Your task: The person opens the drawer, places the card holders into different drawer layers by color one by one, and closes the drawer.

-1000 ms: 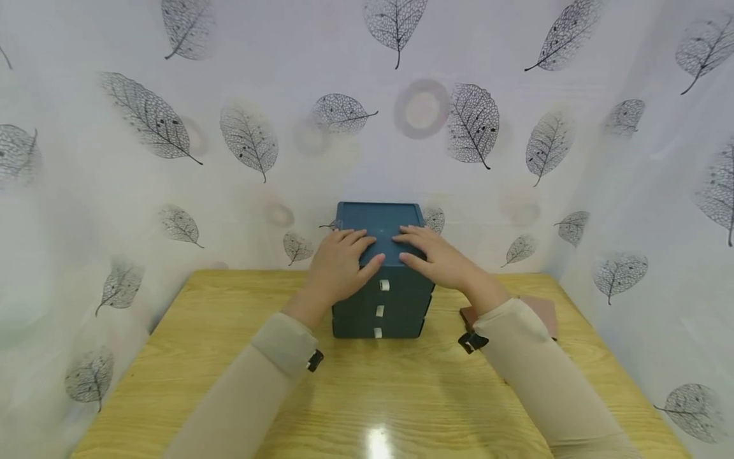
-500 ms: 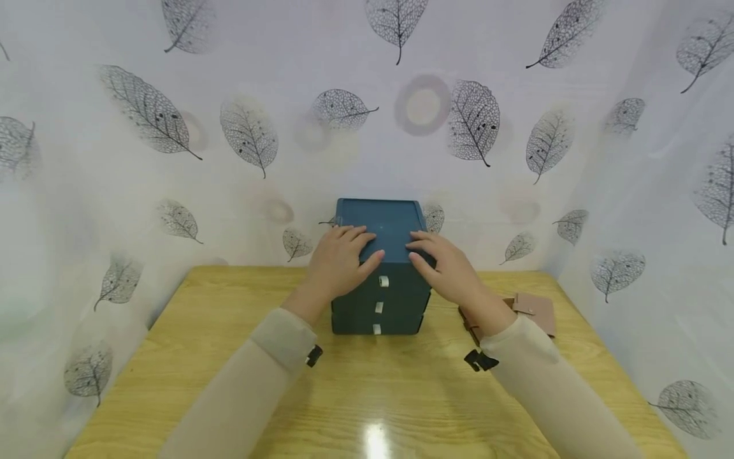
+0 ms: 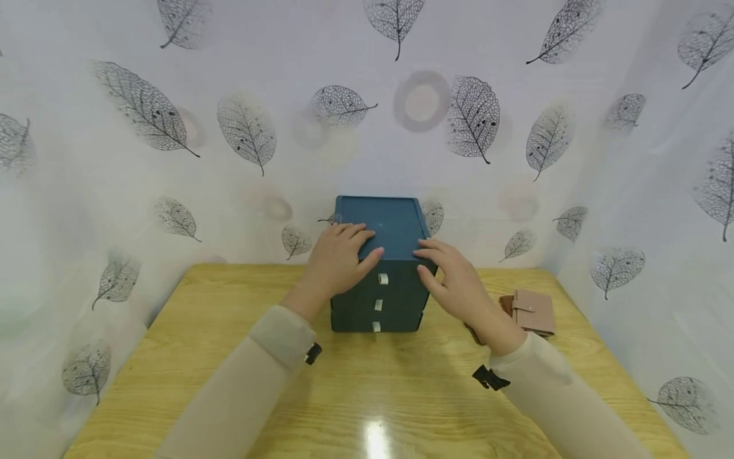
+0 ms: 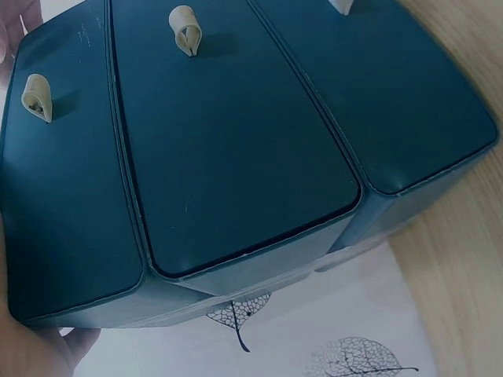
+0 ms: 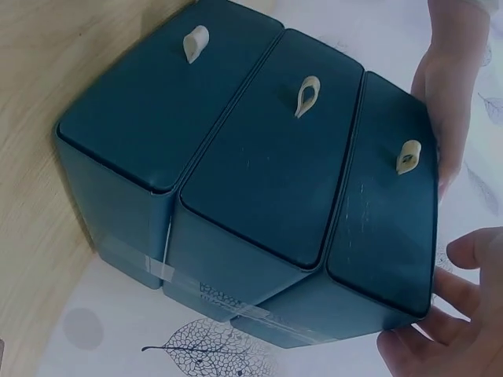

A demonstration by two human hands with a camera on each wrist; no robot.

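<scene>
A dark blue three-drawer cabinet (image 3: 395, 293) stands at the back of the table, its front facing me. Each drawer has a small pale pull loop (image 4: 185, 30). My left hand (image 3: 341, 258) rests on the cabinet's top at the left edge, with fingers spread and thumb by the front edge. At the right front corner of the top is my right hand (image 3: 455, 280), fingers loosely extended and fingertips right at the edge. In the right wrist view, the right fingers (image 5: 452, 314) lie along the top drawer's corner. Neither hand grips anything.
A pink wallet (image 3: 534, 311) and a brown leather item (image 3: 506, 304) lie on the wooden table (image 3: 229, 357) at the right, partly behind my right wrist. A white leaf-print curtain (image 3: 367, 159) hangs behind and on both sides.
My right hand has slid right and toward me, from over the cabinet's top to its right front edge, uncovering more of the pink wallet. The left hand stays in place.
</scene>
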